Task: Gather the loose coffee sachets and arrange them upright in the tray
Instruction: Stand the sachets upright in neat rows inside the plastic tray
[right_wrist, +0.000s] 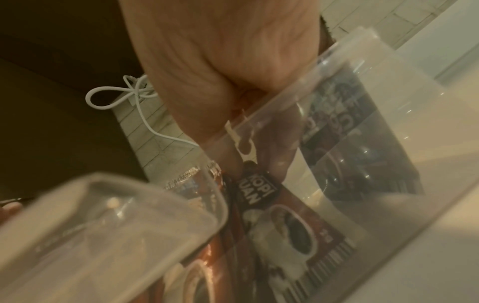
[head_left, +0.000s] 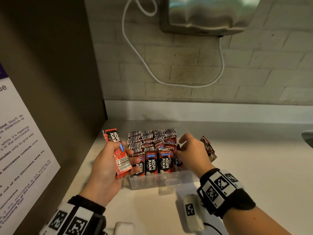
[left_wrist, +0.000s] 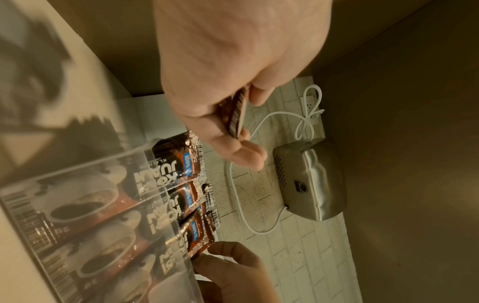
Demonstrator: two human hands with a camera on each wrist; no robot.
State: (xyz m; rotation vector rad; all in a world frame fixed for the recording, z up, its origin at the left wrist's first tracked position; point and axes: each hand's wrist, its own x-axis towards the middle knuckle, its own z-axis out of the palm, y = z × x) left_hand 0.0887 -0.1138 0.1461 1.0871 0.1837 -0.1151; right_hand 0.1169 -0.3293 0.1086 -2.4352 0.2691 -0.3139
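The left hand pinches a thin stack of red foil sachets edge-on between thumb and fingers. Below the grip, red-and-black sachets stand upright in a clear plastic tray; the right hand touches the lowest one.

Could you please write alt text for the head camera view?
The left hand holds a red coffee sachet beside a clear tray packed with upright sachets, while the right hand reaches into its right side.
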